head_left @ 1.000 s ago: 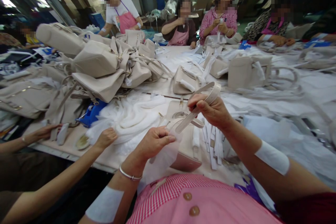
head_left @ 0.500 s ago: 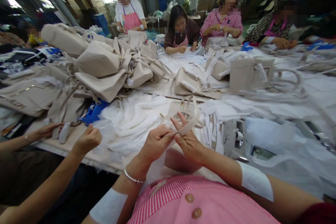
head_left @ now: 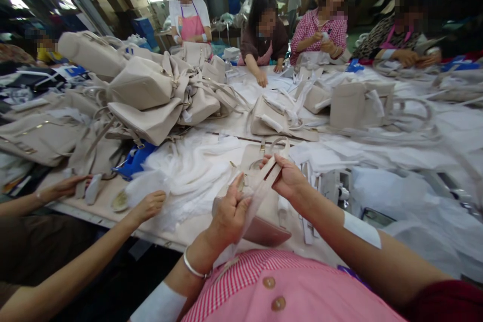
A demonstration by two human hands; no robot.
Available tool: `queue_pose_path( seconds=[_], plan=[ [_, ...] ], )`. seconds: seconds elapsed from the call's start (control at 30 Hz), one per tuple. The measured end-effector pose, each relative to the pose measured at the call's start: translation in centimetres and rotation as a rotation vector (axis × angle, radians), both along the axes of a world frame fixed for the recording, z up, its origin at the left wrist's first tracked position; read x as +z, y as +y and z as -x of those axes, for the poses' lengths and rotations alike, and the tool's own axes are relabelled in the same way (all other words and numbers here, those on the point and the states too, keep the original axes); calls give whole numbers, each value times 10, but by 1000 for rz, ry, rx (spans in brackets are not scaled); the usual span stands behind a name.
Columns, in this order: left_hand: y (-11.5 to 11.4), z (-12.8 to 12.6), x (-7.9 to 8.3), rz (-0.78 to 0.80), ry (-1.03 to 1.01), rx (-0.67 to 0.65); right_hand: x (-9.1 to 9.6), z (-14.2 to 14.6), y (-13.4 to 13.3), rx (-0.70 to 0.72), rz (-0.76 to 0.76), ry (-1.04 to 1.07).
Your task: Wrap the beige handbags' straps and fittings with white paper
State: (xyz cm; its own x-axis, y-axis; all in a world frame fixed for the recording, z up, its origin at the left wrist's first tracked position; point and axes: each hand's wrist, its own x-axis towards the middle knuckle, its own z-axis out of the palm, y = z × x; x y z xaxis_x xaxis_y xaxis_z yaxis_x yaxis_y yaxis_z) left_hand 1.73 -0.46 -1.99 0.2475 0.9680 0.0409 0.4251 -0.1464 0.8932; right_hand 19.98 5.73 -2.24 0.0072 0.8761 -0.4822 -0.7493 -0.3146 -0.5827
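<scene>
A beige handbag (head_left: 266, 226) rests on the table right in front of me, below both hands. My right hand (head_left: 290, 180) is closed on the bag's beige strap (head_left: 272, 173), gripping it near a doubled section. From there a thin, translucent white wrapping strip (head_left: 253, 214) runs down towards my lap. My left hand (head_left: 231, 211) is closed on this strip, thumb and fingers pressed together beside the strap. The bag's handle (head_left: 281, 142) stands up behind my right hand.
Beige handbags (head_left: 141, 83) are heaped at the left. White wrapping sheets (head_left: 192, 171) lie beside my bag. A phone (head_left: 377, 217) and metal devices (head_left: 335, 193) sit at right. A co-worker's hands (head_left: 149, 206) work close on my left; other people stand across the table.
My hands have moved apart, the right one up and to the right with the strap, the left one slightly down. The neighbour's near hand has shifted right, holding white wrapping.
</scene>
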Motion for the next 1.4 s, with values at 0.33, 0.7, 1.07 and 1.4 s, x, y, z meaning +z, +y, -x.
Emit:
queue_pose_path(
  seconds=[0.33, 0.7, 1.07, 1.4],
  plan=[
    [16, -1, -8, 227, -260, 285, 18, -5, 4, 97, -422, -374],
    [18, 2, -1, 122, -93, 277, -22, 19, -25, 487, -303, -90],
    [-1, 38, 18, 133, 15, 324, 5, 58, -10, 634, -494, -44],
    [-68, 61, -6, 272, 127, 472, -37, 62, -33, 617, 9, 216]
  ],
)
